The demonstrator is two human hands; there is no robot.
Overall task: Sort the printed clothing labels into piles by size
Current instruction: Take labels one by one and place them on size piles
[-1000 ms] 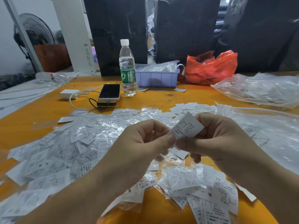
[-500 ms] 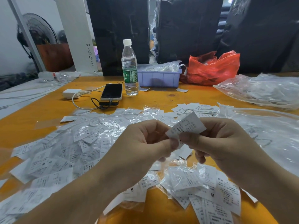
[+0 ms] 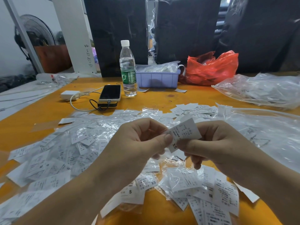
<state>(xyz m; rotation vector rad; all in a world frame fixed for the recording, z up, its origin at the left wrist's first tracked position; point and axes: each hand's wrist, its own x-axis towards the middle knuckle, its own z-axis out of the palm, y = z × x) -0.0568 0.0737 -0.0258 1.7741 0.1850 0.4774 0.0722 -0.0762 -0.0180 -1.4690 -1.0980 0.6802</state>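
Both the left hand (image 3: 139,143) and right hand (image 3: 215,143) pinched one XS label (image 3: 184,133) in their fingers, lifted above the desk (image 3: 162,101) heap, likely to read its size

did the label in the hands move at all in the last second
Yes, slightly. The label, pinched by the left hand and right hand, has tilted, exposing an XS mark; relative to the water bottle it stayed roughly put.
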